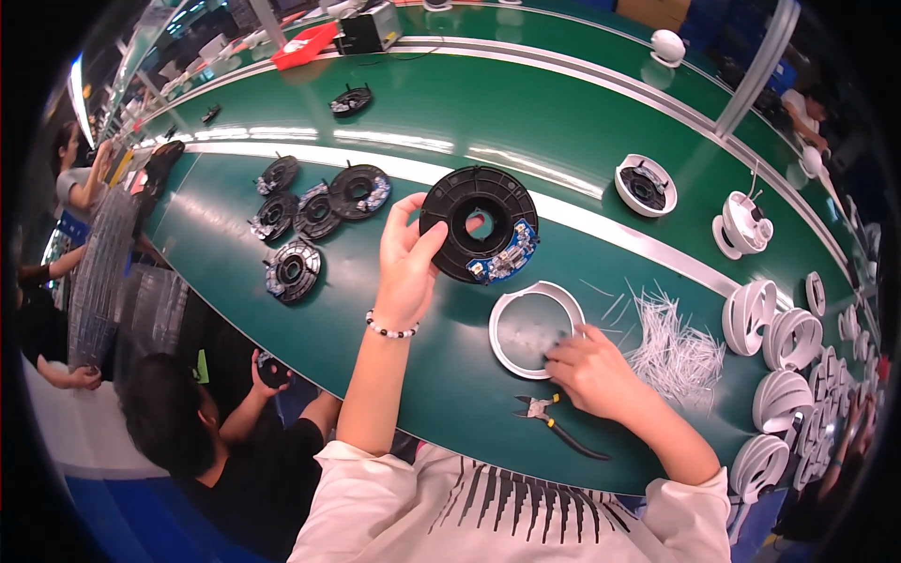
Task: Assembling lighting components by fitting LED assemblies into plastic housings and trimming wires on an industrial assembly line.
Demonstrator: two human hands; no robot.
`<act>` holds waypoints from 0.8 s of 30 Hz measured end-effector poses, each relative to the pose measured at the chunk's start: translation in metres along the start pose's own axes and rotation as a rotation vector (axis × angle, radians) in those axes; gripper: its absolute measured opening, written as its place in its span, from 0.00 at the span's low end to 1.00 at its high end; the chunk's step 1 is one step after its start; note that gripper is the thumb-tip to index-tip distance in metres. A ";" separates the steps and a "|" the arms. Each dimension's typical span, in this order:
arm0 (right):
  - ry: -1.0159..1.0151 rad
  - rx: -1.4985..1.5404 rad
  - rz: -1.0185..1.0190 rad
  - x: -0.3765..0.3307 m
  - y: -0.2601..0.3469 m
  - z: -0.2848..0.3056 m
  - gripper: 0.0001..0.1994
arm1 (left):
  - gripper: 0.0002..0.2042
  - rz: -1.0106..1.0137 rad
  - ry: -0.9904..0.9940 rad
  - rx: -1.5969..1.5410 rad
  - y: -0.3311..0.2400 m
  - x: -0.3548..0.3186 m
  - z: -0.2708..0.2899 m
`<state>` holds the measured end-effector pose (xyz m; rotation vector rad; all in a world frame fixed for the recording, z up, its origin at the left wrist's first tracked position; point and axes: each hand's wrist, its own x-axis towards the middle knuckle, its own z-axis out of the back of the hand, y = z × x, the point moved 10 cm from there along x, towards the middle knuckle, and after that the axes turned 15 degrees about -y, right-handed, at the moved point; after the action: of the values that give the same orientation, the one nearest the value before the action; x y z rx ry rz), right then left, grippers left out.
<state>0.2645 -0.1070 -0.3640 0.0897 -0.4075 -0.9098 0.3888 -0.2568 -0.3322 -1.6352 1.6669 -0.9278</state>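
My left hand (410, 258) grips a round black plastic disc (453, 246) by its left edge and holds it up above the table. A curved blue circuit board (511, 255) sits on the disc's lower right, and a hole opens through its middle. Lower and to the right, a white plastic ring (504, 351) rests on the green table. My right hand (601, 373) is at the ring's lower right rim with fingers curled over it; the fingertips are slightly blurred. Just below the ring lie cutting pliers (563, 433) with black and yellow handles.
Several similar black discs (317, 212) lie to the left. White zip ties (671, 347) are heaped right of the ring. White ring housings (784, 402) crowd the right edge. Beyond a metal rail runs a green belt (526, 122) carrying parts. A co-worker (169, 413) sits at left holding a disc.
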 end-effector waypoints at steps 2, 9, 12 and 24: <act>-0.077 0.003 -0.123 0.011 -0.007 0.013 0.27 | 0.16 -0.002 0.019 0.012 0.004 -0.003 -0.002; 0.013 0.007 -0.424 0.021 -0.039 -0.016 0.53 | 0.17 0.014 0.041 0.013 0.014 -0.012 -0.012; -0.032 0.083 -0.466 0.020 -0.040 -0.017 0.56 | 0.17 0.046 0.038 -0.017 0.019 -0.013 -0.011; -0.517 0.245 -0.639 -0.003 -0.109 0.063 0.55 | 0.26 -0.102 -0.244 -0.139 0.053 -0.004 0.015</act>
<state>0.1573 -0.1663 -0.3340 0.2184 -1.0068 -1.5155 0.3713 -0.2541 -0.3847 -1.8592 1.5204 -0.6410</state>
